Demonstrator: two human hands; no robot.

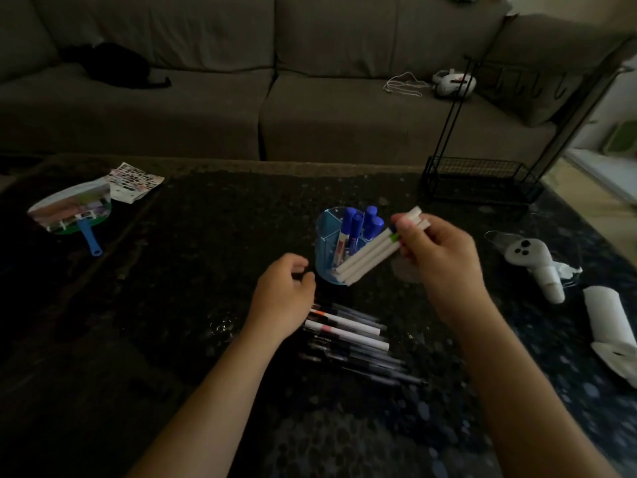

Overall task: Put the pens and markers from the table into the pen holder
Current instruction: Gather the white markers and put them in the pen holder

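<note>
A clear blue pen holder [325, 251] stands in the middle of the dark table [172, 305], with several blue-capped markers [358, 225] upright in its compartments. My right hand [437, 250] grips a small bundle of white markers [370, 255], tilted, held just in front of and to the right of the holder. My left hand [282, 298] hovers low to the left of the holder, fingers loosely curled and holding nothing. A row of several pens and markers [351, 339], black and white, lies on the table just below my hands.
A hand fan with a blue handle [74, 215] and a sticker sheet [136, 181] lie at the table's left. A black wire rack [482, 181] stands at back right. White paper rolls [606, 322] and a small ghost figure [531, 253] lie right. A grey sofa [241, 81] is behind.
</note>
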